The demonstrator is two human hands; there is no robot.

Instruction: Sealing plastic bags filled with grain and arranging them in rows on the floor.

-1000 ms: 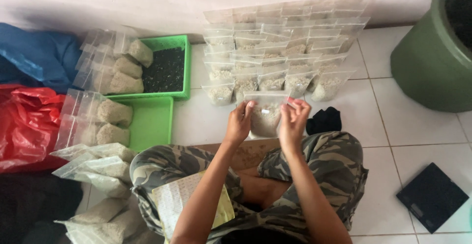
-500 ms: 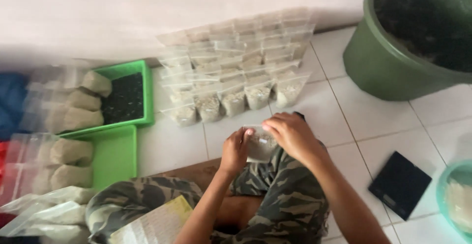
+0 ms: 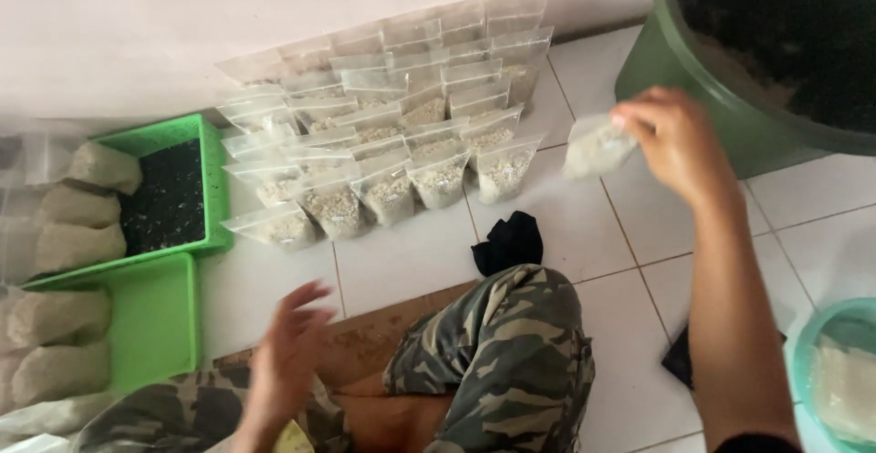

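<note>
Across the tiled floor in front of you, everything fans out from your crossed legs in camouflage trousers. At the upper right stands the biggest item, a dark green tub, its inside dark with a pale grainy layer showing near the rim. Against the pale wall leans a stack of clear zip bags, each part filled with light gravelly grains, set in overlapping rows that reach down toward your knee. To your left sit two bright green trays: the far tray holds dark material, and the near tray shows bare bottom, with more filled clear bags lying along their left edges, blurred. At the lower right corner you can see part of a pale teal bowl with something whitish inside. A flat brown board lies under your legs, and a small black cloth rests on the tiles just beyond your knee.

Your right hand is stretched out toward the tub, fingers pinched around the top of a small filled bag, which hangs in the air just right of the stacked rows and just beside the tub's wall, touching neither as far as you can see. Your left hand hovers low over the board near your left knee, fingers spread and holding nothing, blurred by motion.
</note>
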